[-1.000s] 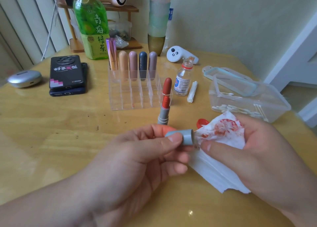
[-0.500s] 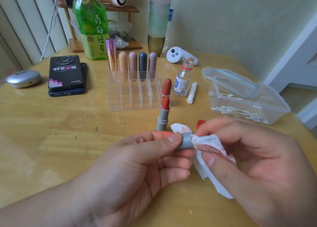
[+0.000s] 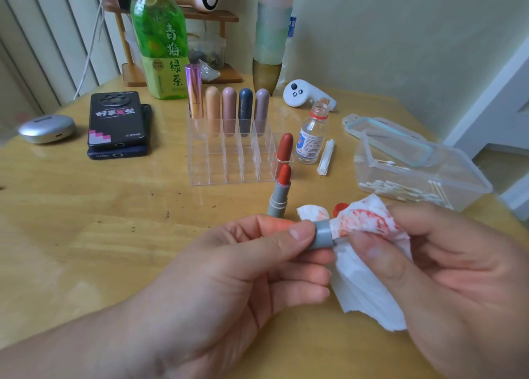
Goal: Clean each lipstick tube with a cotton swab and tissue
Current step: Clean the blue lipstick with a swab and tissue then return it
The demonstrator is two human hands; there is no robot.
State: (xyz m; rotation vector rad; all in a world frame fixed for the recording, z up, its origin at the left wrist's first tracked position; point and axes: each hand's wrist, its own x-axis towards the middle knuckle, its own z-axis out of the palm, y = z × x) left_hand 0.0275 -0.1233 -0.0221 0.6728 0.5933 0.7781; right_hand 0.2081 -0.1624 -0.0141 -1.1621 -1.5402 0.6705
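My left hand (image 3: 243,267) grips a grey lipstick cap (image 3: 323,234) sideways, its open end facing right. My right hand (image 3: 446,275) pinches a white tissue (image 3: 366,264) stained red and presses a wad of it into the cap's mouth. Just behind the cap, an open grey lipstick (image 3: 280,191) with an orange-red bullet stands upright on the table. A clear acrylic organiser (image 3: 229,161) holds several capped lipsticks in its back row and a red-brown one (image 3: 284,146) at its right front.
A clear box of cotton swabs (image 3: 415,178) with its lid beside it sits at the right. A small glass bottle (image 3: 310,135), a wrapped swab bundle (image 3: 326,156), a red bottle cap (image 3: 340,208), stacked phones (image 3: 117,123), a green tea bottle (image 3: 160,40) and a white controller (image 3: 303,93) stand around.
My right hand closed over the spread tissue, bunched it and pushed it into the cap's open end. The left hand kept the cap in place.
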